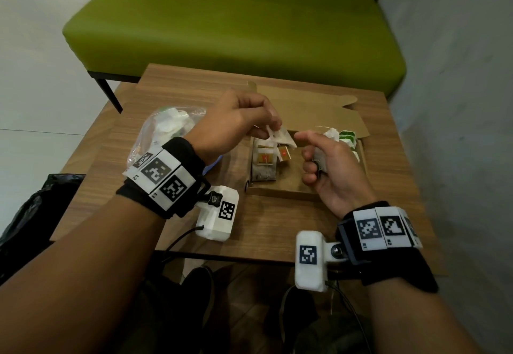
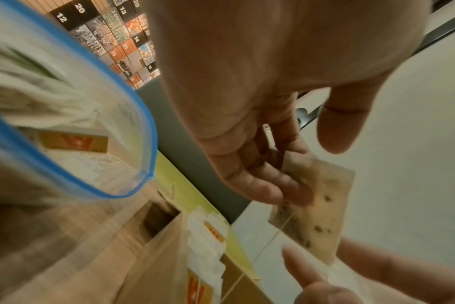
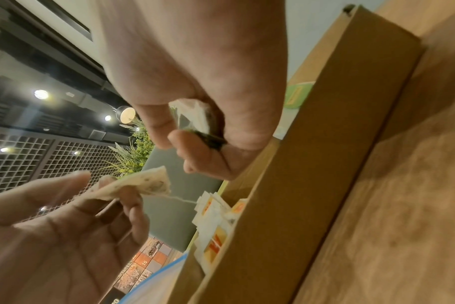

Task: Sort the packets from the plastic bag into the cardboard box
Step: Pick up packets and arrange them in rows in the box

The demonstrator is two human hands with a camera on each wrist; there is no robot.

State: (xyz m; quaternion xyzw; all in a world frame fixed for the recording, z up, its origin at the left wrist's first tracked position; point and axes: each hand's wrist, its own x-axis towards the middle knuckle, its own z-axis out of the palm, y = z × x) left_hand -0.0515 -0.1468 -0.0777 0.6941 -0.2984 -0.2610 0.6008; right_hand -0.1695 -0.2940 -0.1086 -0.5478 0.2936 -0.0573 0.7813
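My left hand (image 1: 270,128) hovers over the open cardboard box (image 1: 280,191) and pinches a pale tea-bag packet (image 1: 281,138) by its top edge; in the left wrist view the packet (image 2: 317,205) hangs from the fingers (image 2: 268,185), its string trailing into the box. My right hand (image 1: 313,159) is just to the right, lower fingers curled round a second small packet (image 3: 195,117), index finger pointing at the left hand. The clear plastic bag (image 1: 166,128) with a blue zip edge (image 2: 146,127) lies left of the box, holding more packets.
Inside the box, yellow-and-red tagged packets (image 1: 263,162) stand at the left and green ones (image 1: 347,137) at the right. The box lid (image 1: 319,112) lies open toward a green bench (image 1: 236,25). The wooden table (image 1: 277,228) has a black bag (image 1: 33,206) at its left.
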